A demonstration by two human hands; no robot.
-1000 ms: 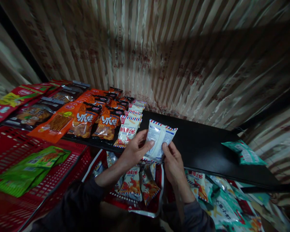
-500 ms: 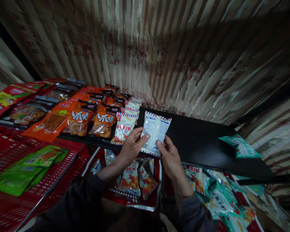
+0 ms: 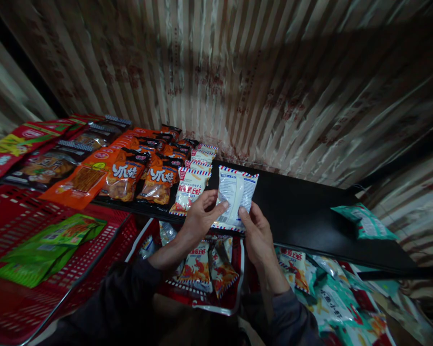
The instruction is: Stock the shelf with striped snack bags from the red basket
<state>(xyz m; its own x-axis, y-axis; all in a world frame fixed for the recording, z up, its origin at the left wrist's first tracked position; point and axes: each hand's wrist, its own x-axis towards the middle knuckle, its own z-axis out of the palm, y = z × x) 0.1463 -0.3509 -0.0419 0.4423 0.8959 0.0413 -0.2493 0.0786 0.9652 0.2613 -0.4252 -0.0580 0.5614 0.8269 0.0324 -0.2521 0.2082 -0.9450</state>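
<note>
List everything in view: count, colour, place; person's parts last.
Held packet: 1, white, in both hands
Row packets: 3+, white, left of it
Bagged snacks: several, orange and black, left of row
Stick packet: 1+, orange, farther left
Dark packets: several, black, next left
Far packets: several, red, leftmost
Lone packet: 1, teal, shelf's right end
Shelf: 1, black, centre
Left basket: 1, red, lower left
Flat packets: 2+, green, inside
Middle basket: 1, red, bottom centre
Basket packets: several, mostly white, inside
Heaped packets: several, mostly teal, lower right
Covering: 1, brown, behind shelf
Left hand: 1, bare, holding packet
Right hand: 1, bare, holding packet
Sleeves: 2, dark, bottom
</note>
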